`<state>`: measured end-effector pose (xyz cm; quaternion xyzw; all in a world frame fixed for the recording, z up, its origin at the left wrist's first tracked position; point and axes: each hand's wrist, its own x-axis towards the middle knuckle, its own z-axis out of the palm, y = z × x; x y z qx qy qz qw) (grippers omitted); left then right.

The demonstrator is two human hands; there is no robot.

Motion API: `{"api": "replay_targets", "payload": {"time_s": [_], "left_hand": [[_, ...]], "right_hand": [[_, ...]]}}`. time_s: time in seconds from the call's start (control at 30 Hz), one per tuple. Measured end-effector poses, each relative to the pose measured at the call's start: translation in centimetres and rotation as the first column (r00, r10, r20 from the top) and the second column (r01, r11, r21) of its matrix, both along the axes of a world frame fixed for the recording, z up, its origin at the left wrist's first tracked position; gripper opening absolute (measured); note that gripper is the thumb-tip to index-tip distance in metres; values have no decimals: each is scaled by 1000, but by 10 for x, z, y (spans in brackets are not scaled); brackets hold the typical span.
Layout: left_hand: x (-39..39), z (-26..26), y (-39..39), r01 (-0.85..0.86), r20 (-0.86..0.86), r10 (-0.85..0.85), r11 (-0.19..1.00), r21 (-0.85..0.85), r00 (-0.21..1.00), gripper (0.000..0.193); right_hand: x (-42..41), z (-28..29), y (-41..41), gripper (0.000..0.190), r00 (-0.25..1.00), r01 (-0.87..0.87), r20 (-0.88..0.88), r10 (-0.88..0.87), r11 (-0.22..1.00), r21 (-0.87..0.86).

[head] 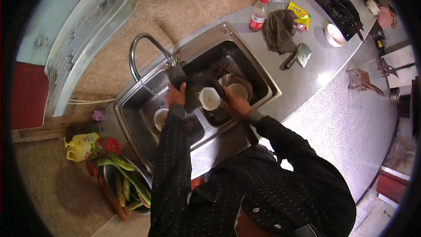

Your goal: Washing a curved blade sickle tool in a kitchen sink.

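Observation:
My left hand (175,95) is over the divider side of the left basin, its fingertips close to a dark, blurred object (176,74). My right hand (237,104) is above the right basin, beside a white bowl (210,98). Whether either hand grips something is unclear, as dark shapes blur between them. Water runs from the curved chrome faucet (133,59) into the left basin of the steel sink (131,118). Another white bowl (160,118) lies there, partly behind my left forearm. In the right basin are a pale bowl (238,90) and chopsticks (233,71).
Right of the sink are a red-capped bottle (258,18), a brown cloth (279,28), a cleaver (302,55), a bowl (334,35) and a wok (342,0) on a stove. At left stand a yellow pump bottle (82,146) and a container of green vegetables (126,177).

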<state>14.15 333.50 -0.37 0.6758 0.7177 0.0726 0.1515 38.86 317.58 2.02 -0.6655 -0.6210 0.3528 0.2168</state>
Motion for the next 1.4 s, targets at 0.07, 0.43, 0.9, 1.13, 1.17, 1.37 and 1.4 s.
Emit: {"api": "replay_targets", "payload": {"time_s": [0.07,0.43,0.9,1.13,1.17,1.37,1.4], "left_hand": [[-12,-16,-26,63,66,-62,998,-7,996,85],[-8,-4,-33,-40,-24,42,996,74,999,89],[0,17,-39,-24,42,25,999,-22,999,83],[-5,6,-32,-21,31,20,999,38,999,83],[-5,4,-30,-4,42,4,1000,-3,999,83],[-9,2,-28,-3,79,7,999,-40,997,83],[-7,4,-28,-12,74,14,999,-32,997,82]], "right_hand": [[2,-6,-25,70,996,-45,-69,60,979,201],[-29,41,-1,71,976,-79,216,-8,917,390],[-148,82,-61,18,472,-538,-797,377,839,78],[-148,137,-68,23,310,-678,-677,668,654,335],[-149,140,-69,23,306,-661,-648,697,646,382],[-138,140,-53,23,500,-517,-389,774,627,583],[-134,142,-50,26,585,-392,-284,760,572,720]]}}
